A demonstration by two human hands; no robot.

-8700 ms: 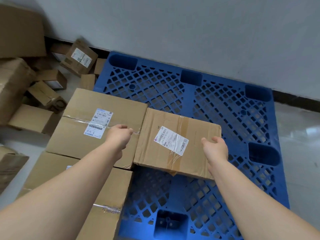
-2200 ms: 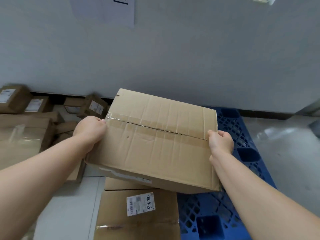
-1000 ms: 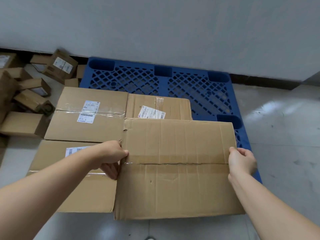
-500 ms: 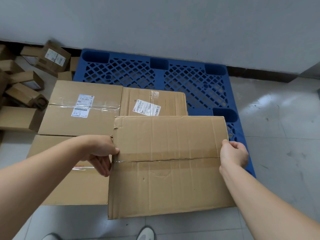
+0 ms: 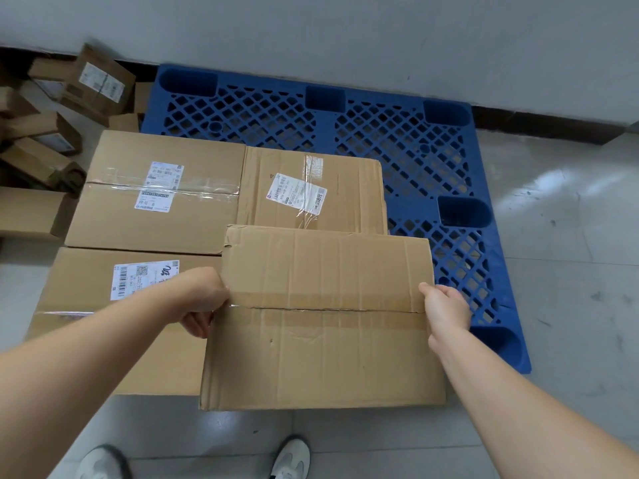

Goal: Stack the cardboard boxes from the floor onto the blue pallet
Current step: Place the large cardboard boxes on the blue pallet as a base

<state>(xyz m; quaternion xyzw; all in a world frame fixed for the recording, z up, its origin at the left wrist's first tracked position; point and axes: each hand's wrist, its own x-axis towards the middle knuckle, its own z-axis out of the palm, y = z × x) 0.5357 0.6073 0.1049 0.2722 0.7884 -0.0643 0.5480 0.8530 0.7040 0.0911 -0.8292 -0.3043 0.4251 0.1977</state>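
Note:
I hold a large plain cardboard box (image 5: 321, 340) by its two sides over the near part of the blue pallet (image 5: 415, 150). My left hand (image 5: 198, 302) grips its left edge at the tape seam and my right hand (image 5: 446, 307) grips its right edge. Three labelled boxes lie flat on the pallet: one at the back left (image 5: 155, 188), one at the back middle (image 5: 311, 191), one at the front left (image 5: 114, 305). The held box hides the pallet's near edge, so I cannot tell whether it rests on the pallet.
A heap of smaller cardboard boxes (image 5: 52, 126) lies on the floor at the far left against the grey wall (image 5: 345, 36). The pallet's right and back grid is bare. Glossy tiled floor (image 5: 570, 236) runs to the right. My two shoes (image 5: 290, 458) show at the bottom.
The plain box came up from the floor pile and over the pallet, then lower. In the last half second it shifted a little toward me, next to the front left box.

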